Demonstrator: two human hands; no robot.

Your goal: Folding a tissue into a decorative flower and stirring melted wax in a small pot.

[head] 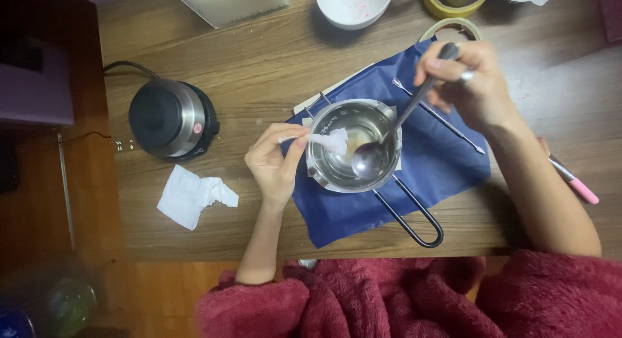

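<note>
Plainly, the small steel melting pot (353, 147) sits on a folded blue cloth (440, 163) near the front edge of the desk (259, 59), most likely so the cloth catches drips and spares the wood. Its black wire handle (414, 221) points toward the person. The left hand (275, 163), just beside the pot's left rim, pinches a strip of white tissue (327, 140) whose bunched end reaches over the rim into the pot. The right hand (466, 79) is closed around the top of a long metal spoon (389, 134), held high so the bowl rests on the pot's floor (a pale residue lies beside it). A small electric hotplate (170, 118) stands well apart to the left, with a crumpled tissue (191, 195) lying near it.
</note>
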